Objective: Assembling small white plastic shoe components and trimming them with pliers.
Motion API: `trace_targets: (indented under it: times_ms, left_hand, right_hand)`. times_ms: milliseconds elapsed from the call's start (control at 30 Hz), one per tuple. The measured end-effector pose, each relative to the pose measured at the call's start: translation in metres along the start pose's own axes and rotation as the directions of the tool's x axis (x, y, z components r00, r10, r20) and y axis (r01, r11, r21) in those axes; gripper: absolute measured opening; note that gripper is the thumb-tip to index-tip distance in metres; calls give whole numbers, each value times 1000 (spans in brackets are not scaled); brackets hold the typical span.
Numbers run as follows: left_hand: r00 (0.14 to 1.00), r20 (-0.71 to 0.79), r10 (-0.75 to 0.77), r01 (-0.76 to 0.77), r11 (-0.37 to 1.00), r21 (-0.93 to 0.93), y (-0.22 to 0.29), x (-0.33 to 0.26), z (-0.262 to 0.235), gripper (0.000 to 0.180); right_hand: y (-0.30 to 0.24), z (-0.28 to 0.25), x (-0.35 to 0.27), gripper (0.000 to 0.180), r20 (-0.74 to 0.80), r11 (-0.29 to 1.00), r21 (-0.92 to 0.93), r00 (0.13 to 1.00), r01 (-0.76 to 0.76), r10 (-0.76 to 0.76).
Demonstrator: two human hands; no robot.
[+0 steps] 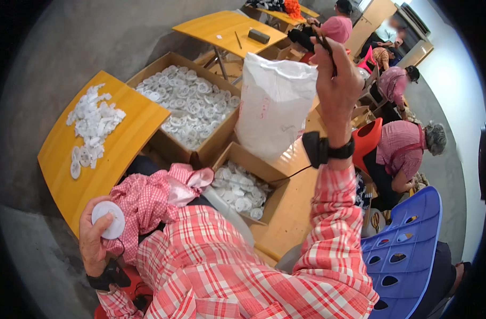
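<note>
My left hand (93,235) grips a flat white plastic disc (110,219) at the lower left, thumb across its face. Raised high in front, my right hand (338,93) pinches a thin dark strip-like thing (332,53); its exact kind I cannot make out. Pink polka-dot cloth (142,199) lies bunched across my lap, next to the left hand. On the yellow table (56,154) to the left sit a heap of small white plastic pieces (94,119) and a few round white discs (76,162).
Many white discs fill a large cardboard box (139,80); a smaller box (277,194) holds more. Beside them stands a white woven sack (275,101). A blue plastic chair (413,234) is at my right. Several seated people work along the right, one in a pink checked top (400,143).
</note>
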State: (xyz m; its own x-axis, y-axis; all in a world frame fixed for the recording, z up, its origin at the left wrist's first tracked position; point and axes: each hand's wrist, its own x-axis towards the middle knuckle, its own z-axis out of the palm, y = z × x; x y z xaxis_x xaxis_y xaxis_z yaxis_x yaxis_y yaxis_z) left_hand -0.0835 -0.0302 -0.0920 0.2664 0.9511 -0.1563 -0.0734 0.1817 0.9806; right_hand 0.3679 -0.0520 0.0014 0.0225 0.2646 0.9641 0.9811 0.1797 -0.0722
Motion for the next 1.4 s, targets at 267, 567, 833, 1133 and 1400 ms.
trace_targets:
  times_ms: [267,567,833,1133,1400]
  left_hand:
    - [997,-2,81,-81,994,77,38,5,0,41]
    - [929,82,362,-371,907,201,93,0,31,44]
    - [930,-2,366,-361,917,168,86,0,36,41]
    - [966,123,225,-247,947,204,56,11,17,26]
    - [974,124,191,-216,947,239,55,12,18,21]
  right_hand:
    - [-128,78,-49,19,319,831,542,884,124,-341]
    - [-181,66,-10,16,172,610,786,912,102,-373]
    - [-173,62,-10,22,270,611,791,880,29,-392]
    - [-183,85,-17,19,313,644,749,775,155,-549]
    - [-192,90,-16,19,337,622,764,715,173,-612]
